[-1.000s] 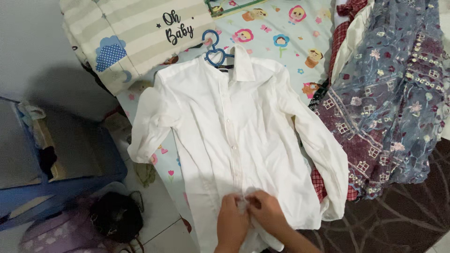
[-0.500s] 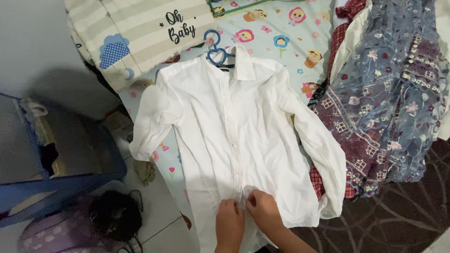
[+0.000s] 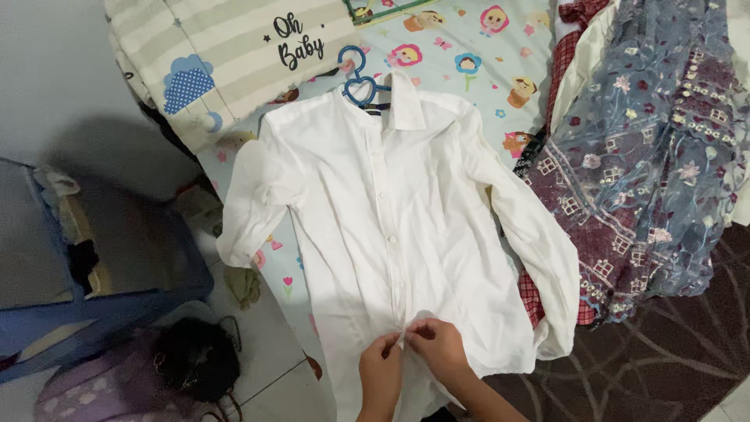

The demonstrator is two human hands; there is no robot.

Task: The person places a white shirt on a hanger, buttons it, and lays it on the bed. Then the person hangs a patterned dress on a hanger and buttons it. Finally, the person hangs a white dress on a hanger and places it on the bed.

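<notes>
- Your left hand and right hand meet at the low end of the button placket; fingers of both are pinched together on the white shirt, right at the front edge.
- Shirt lies front-up on the patterned sheet, collar far from your fingers, hem just below them. It is on a blue hanger, whose hook shows past the collar.
- Risk: the pinch looks shallow, on thin cloth only. Pull sideways and you'd likely skew the placket or miss the button.
- Risk: tug toward yourself and the whole shirt could slide, dragging the hanger and creasing the front.
- Risk: the sleeve to the right of your fingers rests on the lace and plaid clothes pile; its cuff could snag there.
- Count: one shirt, one hanger, two sleeves, three buttons clearly visible above your fingers; more I can't tell.
- Further out: one striped cushion, one blue bin, one dark bag.
</notes>
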